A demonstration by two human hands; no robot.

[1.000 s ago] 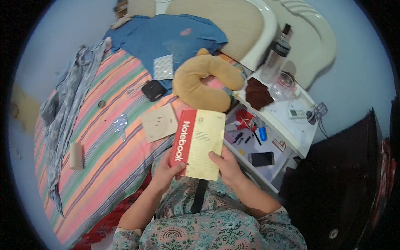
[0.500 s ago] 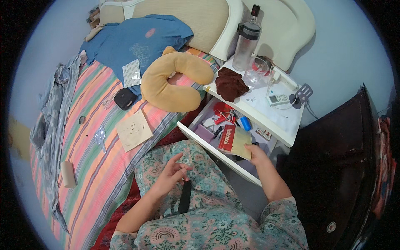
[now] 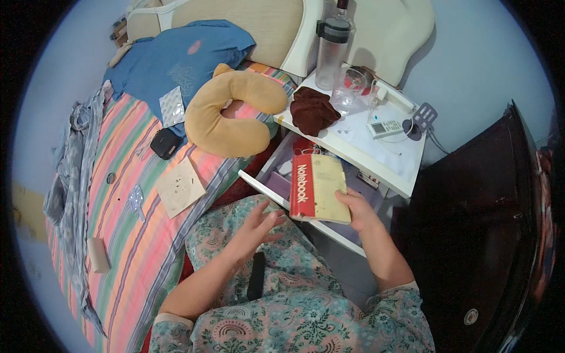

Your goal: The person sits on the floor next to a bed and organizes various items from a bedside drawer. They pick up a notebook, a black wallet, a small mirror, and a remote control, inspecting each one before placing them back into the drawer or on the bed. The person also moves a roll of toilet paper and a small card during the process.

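Notebook [image 3: 321, 189] has red band, pale yellow cover, seemingly worn edges.

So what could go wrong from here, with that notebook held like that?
Perhaps two things. The notebook is gripped only near its right edge by the right hand, while the left hand is open and apart from it, so it might tip or slip. Also, the brown cloth lies at the front edge of the bedside table, so a bump could drop it into the open drawer.
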